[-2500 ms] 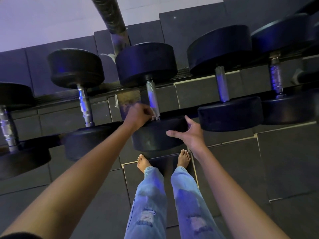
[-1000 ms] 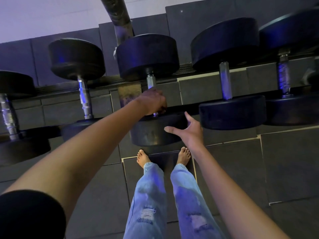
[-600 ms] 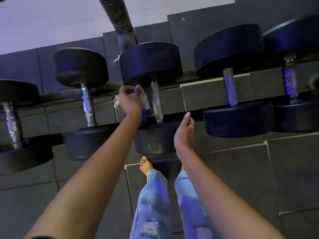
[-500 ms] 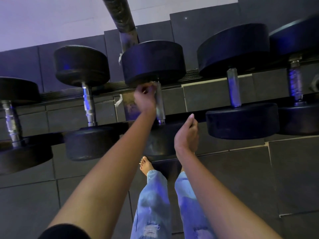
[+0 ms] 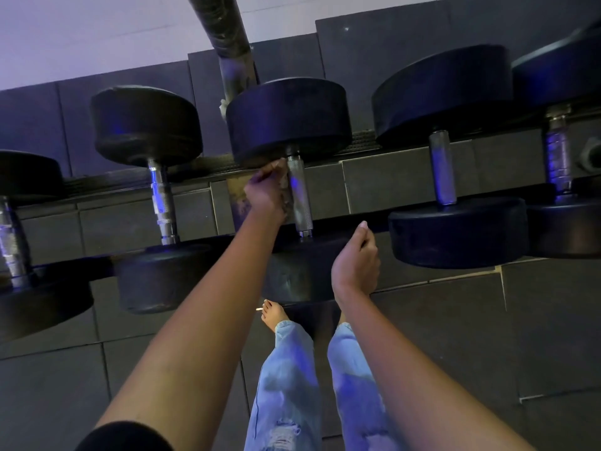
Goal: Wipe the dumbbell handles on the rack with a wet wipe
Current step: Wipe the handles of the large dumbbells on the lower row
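While your left arm reaches out nearly straight, your left hand (image 5: 265, 190) sits at the far end of the middle dumbbell's handle (image 5: 300, 196). Its fingers are curled round the wet wipe (image 5: 285, 195), holding it against the handle's left side, just under the far weight head (image 5: 287, 118). Your right hand (image 5: 356, 258) hangs over the near weight head (image 5: 292, 278) with fingers loosely curled and forefinger raised, gripping nothing. Can't tell whether it touches the head. The handle's right side and near half are bare. The left dumbbell (image 5: 162, 203) and right dumbbell (image 5: 442, 170) sit well apart from your handle, with open gaps on both sides. All of them lie across the rack (image 5: 361, 146).
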